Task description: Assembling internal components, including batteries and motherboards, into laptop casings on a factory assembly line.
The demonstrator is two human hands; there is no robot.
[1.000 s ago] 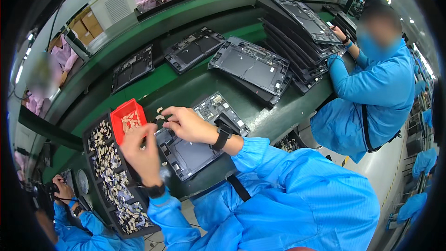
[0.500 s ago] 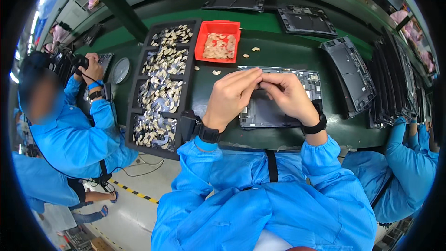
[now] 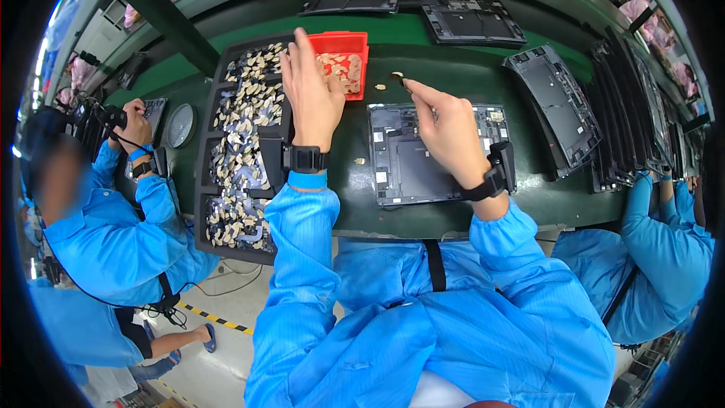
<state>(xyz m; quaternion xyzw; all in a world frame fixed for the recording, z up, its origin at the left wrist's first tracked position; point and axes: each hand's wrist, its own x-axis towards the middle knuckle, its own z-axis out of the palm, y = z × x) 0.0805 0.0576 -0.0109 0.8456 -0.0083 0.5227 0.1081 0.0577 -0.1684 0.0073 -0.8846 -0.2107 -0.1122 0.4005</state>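
Observation:
My left hand (image 3: 311,102) is open, its fingers stretched out across the left side of a red bin (image 3: 359,39), which holds many flat, pale curved pieces (image 3: 349,72). Between thumb and fingertips, my right hand (image 3: 451,132) pinches a small curved piece (image 3: 398,75) that looks cream and dark. Below that hand lies an opened flat device (image 3: 408,172), its dark inner side and circuit boards facing up. Beside my left hand, a black compartment tray (image 3: 202,204) contains many small cream-and-black curved pieces (image 3: 253,109).
Loose pale pieces (image 3: 359,161) lie on the green table (image 3: 351,208). More opened devices (image 3: 555,109) lean at the right, and others (image 3: 472,21) lie along the back. A co-worker (image 3: 128,219) works at the left beside a round clear dish (image 3: 180,125); another person (image 3: 642,257) sits at the right.
My hands, together over the device before, have parted. The left has moved up and left to the red bin; the right now holds the small curved piece above the device's far edge.

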